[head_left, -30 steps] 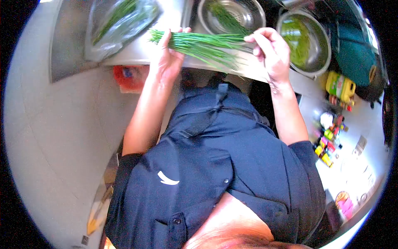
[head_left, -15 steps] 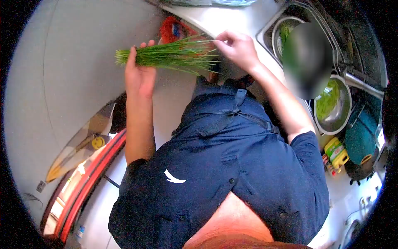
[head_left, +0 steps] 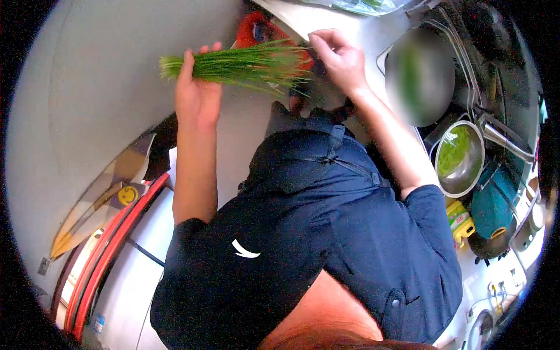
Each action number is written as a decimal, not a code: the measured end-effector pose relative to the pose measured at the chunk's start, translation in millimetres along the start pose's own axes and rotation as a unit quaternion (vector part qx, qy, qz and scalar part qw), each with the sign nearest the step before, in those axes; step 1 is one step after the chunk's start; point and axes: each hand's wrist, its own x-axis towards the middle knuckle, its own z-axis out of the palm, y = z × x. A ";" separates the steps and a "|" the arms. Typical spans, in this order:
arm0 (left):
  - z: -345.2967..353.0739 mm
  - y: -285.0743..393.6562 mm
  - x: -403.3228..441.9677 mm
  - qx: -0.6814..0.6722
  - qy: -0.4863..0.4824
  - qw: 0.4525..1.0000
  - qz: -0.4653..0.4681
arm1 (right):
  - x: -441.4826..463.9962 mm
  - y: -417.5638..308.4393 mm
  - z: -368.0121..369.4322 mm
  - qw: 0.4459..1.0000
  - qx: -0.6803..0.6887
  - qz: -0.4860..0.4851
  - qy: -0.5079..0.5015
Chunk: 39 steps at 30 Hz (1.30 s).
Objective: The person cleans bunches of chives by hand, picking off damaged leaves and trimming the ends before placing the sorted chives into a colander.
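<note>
A bunch of long, thin chives (head_left: 251, 67) lies sideways in front of me, pale cut ends to the left and loose tips spread to the right. Wrapped around the bunch near its pale end is my left hand (head_left: 199, 87), its thumb across the stems. My right hand (head_left: 343, 58) is by the tips, thumb and forefinger pinched together. Whether a blade is between those fingers is too small to tell.
On the right, the sink counter (head_left: 373, 58) carries a metal bowl (head_left: 479, 166) with green pieces in water. A blurred patch covers the sink beside it. A red bag (head_left: 255, 30) lies beyond the chives. A yellow bottle (head_left: 464, 228) stands at lower right.
My right hand has risen slightly and shifted a little to the right, its fingertips farther from the chive tips. My left hand keeps its hold. The whole view has turned slightly.
</note>
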 end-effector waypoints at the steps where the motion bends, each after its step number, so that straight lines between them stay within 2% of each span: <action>1: 4.3 -4.7 2.3 0.008 -0.001 1.000 -0.007 | -9.6 -5.6 -11.6 0.999 0.027 -0.016 -0.005; 2: 9.2 -10.7 3.8 0.007 -0.007 1.000 -0.013 | -18.4 -9.3 -21.6 0.998 0.054 -0.033 -0.009; 6: 34.7 -40.6 3.0 0.057 -0.036 0.997 -0.034 | -50.4 -23.9 -47.2 0.981 -0.125 -0.145 -0.002; 12: 67.5 -77.4 -7.4 0.124 -0.081 0.988 -0.050 | -69.0 -17.0 -79.4 0.947 -0.212 -0.240 0.034; 28: 93.0 -115.1 -26.4 0.180 -0.113 0.974 -0.075 | -89.2 -1.9 -109.9 0.957 -0.233 -0.148 0.093; 31: 94.2 -113.8 -31.8 0.197 -0.128 0.970 -0.066 | -84.4 1.3 -104.3 0.970 -0.193 -0.108 0.102; 33: 90.3 -112.4 -29.5 0.196 -0.134 0.969 -0.064 | -77.6 12.4 -99.0 0.992 -0.089 -0.017 0.083; 34: 84.3 -110.0 -25.1 0.198 -0.129 0.971 -0.044 | -75.3 10.9 -96.9 0.993 -0.089 -0.019 0.078; 36: 75.5 -95.3 -19.3 0.198 -0.116 0.973 -0.016 | -69.3 8.0 -90.8 0.995 -0.007 0.001 0.095; 38: 65.8 -70.3 -15.7 0.216 -0.054 0.975 0.019 | -60.3 10.9 -81.3 0.995 -0.011 0.019 0.096; 39: 50.5 -54.5 -8.9 0.212 -0.061 0.975 0.038 | -54.7 10.6 -75.5 0.996 -0.052 0.010 0.074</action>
